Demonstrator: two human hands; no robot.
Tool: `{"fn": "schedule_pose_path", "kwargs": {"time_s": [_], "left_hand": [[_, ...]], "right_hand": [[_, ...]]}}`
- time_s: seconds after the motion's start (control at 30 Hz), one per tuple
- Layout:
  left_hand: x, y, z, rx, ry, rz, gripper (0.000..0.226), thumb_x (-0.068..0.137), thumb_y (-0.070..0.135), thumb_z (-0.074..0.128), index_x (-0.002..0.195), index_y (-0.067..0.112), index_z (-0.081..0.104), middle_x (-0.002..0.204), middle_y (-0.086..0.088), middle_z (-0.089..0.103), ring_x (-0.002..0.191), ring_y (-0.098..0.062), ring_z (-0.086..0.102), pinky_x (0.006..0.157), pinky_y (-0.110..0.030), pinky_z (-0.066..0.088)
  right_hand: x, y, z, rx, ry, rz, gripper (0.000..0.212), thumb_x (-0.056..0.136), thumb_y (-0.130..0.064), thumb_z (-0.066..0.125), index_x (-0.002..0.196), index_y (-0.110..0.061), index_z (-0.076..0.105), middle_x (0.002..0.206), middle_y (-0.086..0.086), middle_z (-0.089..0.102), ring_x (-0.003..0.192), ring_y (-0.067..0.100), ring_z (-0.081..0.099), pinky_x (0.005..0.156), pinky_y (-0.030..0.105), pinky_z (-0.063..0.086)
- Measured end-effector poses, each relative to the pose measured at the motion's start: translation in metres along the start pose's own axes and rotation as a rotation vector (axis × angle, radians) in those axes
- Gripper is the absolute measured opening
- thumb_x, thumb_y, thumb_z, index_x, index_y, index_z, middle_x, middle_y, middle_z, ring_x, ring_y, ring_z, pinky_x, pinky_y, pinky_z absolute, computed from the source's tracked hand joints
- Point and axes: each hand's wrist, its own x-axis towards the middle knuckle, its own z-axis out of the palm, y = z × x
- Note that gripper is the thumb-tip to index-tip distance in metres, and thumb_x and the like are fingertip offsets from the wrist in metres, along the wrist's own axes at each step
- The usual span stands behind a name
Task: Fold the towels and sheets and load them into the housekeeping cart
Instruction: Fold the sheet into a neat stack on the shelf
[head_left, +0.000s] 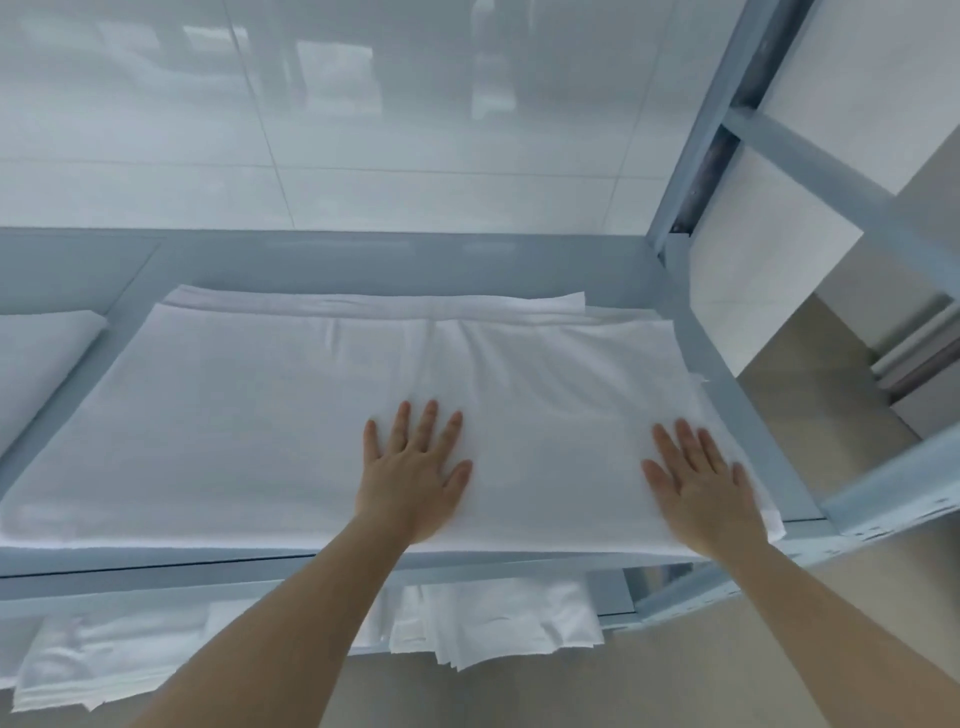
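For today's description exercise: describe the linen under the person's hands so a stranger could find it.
Start at the grey-blue metal rack. On its upper shelf lies a wide white folded sheet, with both hands pressed flat on it. Other linen sits on the shelf below or far left.

Two bare forearms in view, no sleeves showing anywhere up to frame edge. Left hand (413, 475) bare, no glove, no ring, no watch or band at wrist. Right hand (701, 488) same deal: bare, no jewellery, slightly motion-blurred. Nails short, plain, no polish as far as I can tell. Rest of person out of frame.
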Motion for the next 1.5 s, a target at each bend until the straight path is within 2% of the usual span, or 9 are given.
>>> {"fn": "schedule_pose_path", "kwargs": {"time_s": [0.1, 0.2, 0.33, 0.53, 0.73, 0.97, 1.3, 1.4, 1.5], "left_hand": [[0.008, 0.002, -0.001, 0.033, 0.005, 0.108, 0.073, 0.088, 0.061, -0.003, 0.153, 0.028, -0.011, 0.161, 0.006, -0.013, 0.147, -0.020, -0.017, 0.116, -0.054, -0.010], [0.031, 0.008, -0.003, 0.049, -0.004, 0.177, 0.081, 0.084, 0.066, -0.006, 0.152, 0.023, -0.014, 0.160, 0.004, -0.017, 0.147, -0.021, -0.019, 0.117, -0.051, -0.010], [0.080, 0.012, -0.003, 0.005, 0.014, 0.084, 0.068, 0.090, 0.061, 0.001, 0.152, 0.035, -0.012, 0.161, 0.002, -0.017, 0.147, -0.023, -0.017, 0.116, -0.053, -0.009], [0.153, -0.011, -0.011, -0.022, 0.034, -0.055, 0.055, 0.100, 0.041, 0.009, 0.152, 0.036, -0.007, 0.162, 0.003, -0.010, 0.148, -0.018, -0.011, 0.117, -0.054, -0.005], [0.185, -0.027, -0.010, -0.156, 0.212, -0.049, 0.049, 0.102, 0.035, 0.022, 0.151, 0.036, 0.024, 0.159, 0.008, 0.021, 0.147, -0.012, 0.013, 0.120, -0.042, 0.004], [0.183, -0.023, -0.010, -0.067, 0.112, -0.138, 0.061, 0.094, 0.062, 0.011, 0.151, 0.042, 0.001, 0.162, -0.004, -0.009, 0.148, -0.025, -0.013, 0.117, -0.050, -0.008], [0.178, -0.019, -0.007, -0.129, 0.193, -0.229, 0.083, 0.095, 0.058, 0.019, 0.152, 0.000, 0.004, 0.160, -0.019, 0.006, 0.149, -0.027, 0.001, 0.121, -0.037, 0.000], [0.181, -0.018, -0.007, -0.116, 0.175, -0.228, 0.085, 0.094, 0.060, 0.017, 0.152, 0.000, 0.002, 0.161, -0.017, 0.005, 0.149, -0.025, 0.000, 0.121, -0.037, 0.000], [0.186, -0.019, -0.009, -0.102, 0.145, -0.240, 0.087, 0.092, 0.065, 0.015, 0.153, 0.005, 0.000, 0.161, -0.014, 0.001, 0.149, -0.024, -0.003, 0.120, -0.039, -0.002]], "right_hand": [[0.001, -0.002, -0.006, -0.049, -0.006, 0.080, 0.058, 0.098, -0.053, 0.005, 0.151, -0.033, -0.011, 0.159, -0.009, -0.016, 0.148, 0.020, -0.008, 0.118, 0.053, 0.000], [0.008, -0.050, -0.008, -0.050, 0.108, -0.096, 0.058, 0.102, -0.044, 0.015, 0.154, -0.022, 0.002, 0.161, -0.002, -0.006, 0.148, 0.018, -0.008, 0.118, 0.050, -0.003], [0.025, -0.144, 0.002, 0.080, 0.138, -0.490, 0.055, 0.102, -0.036, 0.025, 0.153, -0.024, 0.011, 0.161, -0.005, 0.003, 0.148, 0.012, -0.003, 0.118, 0.044, -0.008], [0.084, -0.205, 0.004, 0.067, 0.206, -0.527, 0.058, 0.100, -0.042, 0.020, 0.154, -0.022, 0.009, 0.161, -0.010, 0.004, 0.147, 0.008, -0.004, 0.117, 0.047, -0.011], [0.155, -0.210, -0.009, 0.025, 0.171, -0.457, 0.057, 0.096, -0.060, 0.011, 0.150, -0.045, 0.003, 0.160, -0.016, -0.005, 0.147, 0.012, -0.009, 0.116, 0.050, -0.010], [0.207, -0.124, -0.033, -0.009, 0.153, -0.237, 0.063, 0.092, -0.066, 0.007, 0.151, -0.043, 0.004, 0.160, -0.013, -0.002, 0.148, 0.014, 0.000, 0.119, 0.043, -0.002], [0.215, -0.061, -0.052, -0.112, 0.169, 0.110, 0.056, 0.098, -0.048, 0.007, 0.152, -0.032, 0.008, 0.161, -0.003, 0.004, 0.148, 0.024, 0.002, 0.113, 0.063, -0.002], [0.193, -0.104, -0.049, -0.121, 0.302, -0.116, 0.051, 0.101, -0.040, 0.016, 0.150, -0.031, 0.019, 0.161, -0.001, 0.010, 0.148, 0.022, 0.003, 0.114, 0.062, 0.000], [0.157, -0.148, -0.021, -0.026, 0.140, -0.426, 0.057, 0.093, -0.060, 0.007, 0.148, -0.047, 0.001, 0.160, -0.012, -0.006, 0.147, 0.015, -0.009, 0.114, 0.056, -0.010]]}}
